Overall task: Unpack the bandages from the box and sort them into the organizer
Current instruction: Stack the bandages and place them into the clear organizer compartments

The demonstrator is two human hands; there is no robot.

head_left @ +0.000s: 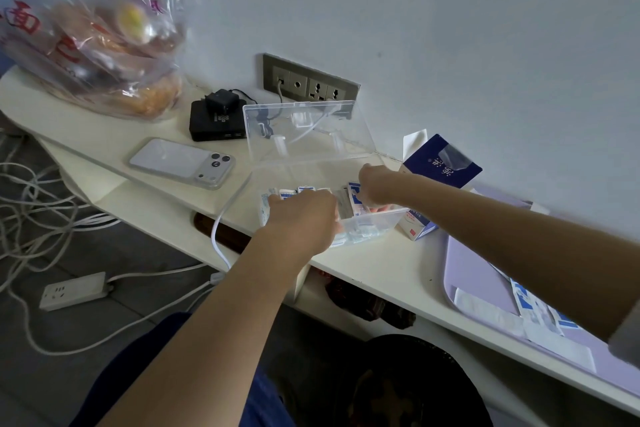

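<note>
Bandages (355, 199) are mid-sort in the organizer (384, 222) on the surface: right grip (377, 184) curls on some, left grip (304, 215) cannot be told, its fingers hidden; next likely calls for more from the near-right tray (467, 270).

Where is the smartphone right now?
In the head view, the pale silver smartphone lies camera-side up on the cream shelf, left of the clear plastic organizer and just in front of the black box.

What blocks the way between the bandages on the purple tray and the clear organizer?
Only the blue box lies on the desk between the bandages on the tray and the organizer, whose lid stands open.
</note>
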